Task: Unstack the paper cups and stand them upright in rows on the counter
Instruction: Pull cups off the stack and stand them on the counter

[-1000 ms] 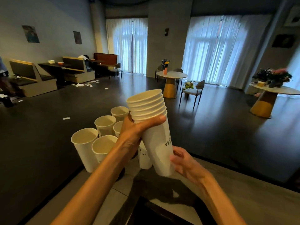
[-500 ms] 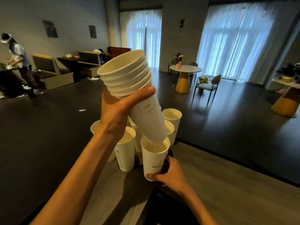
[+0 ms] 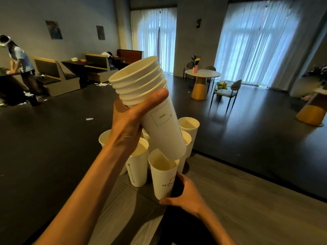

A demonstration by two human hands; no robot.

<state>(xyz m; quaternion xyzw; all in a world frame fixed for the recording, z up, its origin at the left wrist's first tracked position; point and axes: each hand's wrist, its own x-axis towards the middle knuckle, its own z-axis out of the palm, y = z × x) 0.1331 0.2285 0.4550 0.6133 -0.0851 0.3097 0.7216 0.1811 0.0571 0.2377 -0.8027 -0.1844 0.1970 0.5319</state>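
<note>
Over the counter (image 3: 238,200) | left hand (image 3: 129,124) grips tilted stack (image 3: 150,106), thumb across | right hand (image 3: 184,195) holds single cup (image 3: 163,175) near its base | upright cups (image 3: 138,167) clustered just behind

Left hand (image 3: 127,128) raised in a curled grip; right hand (image 3: 185,197) low, curled.
</note>
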